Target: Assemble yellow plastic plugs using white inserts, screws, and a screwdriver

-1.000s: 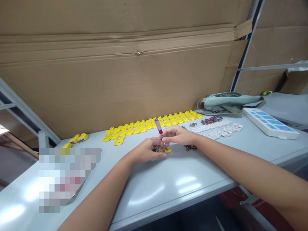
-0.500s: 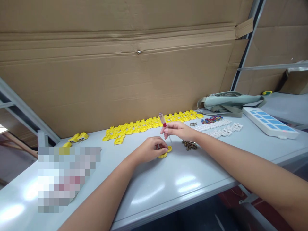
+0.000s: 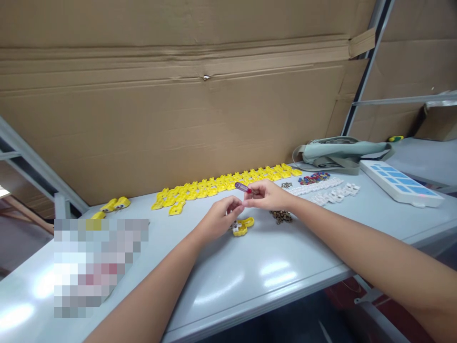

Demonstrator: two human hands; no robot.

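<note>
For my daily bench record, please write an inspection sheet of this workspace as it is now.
Surface: pale grey table, glossy, with light reflections.
Job's things: small screwdriver with clear and red handle; yellow plastic part with a white insert, lying on the table below the hands.
Clutter: rows of yellow parts; white plastic pieces; pile of dark screws; small coloured pieces; grey-green bag; white tray with blue cells.
Grips: right hand holds the screwdriver; left hand has its fingertips at the tool's tip end, contact not clear.
Cables: nothing seen.
Surroundings: cardboard wall behind; metal frame bars.
</note>
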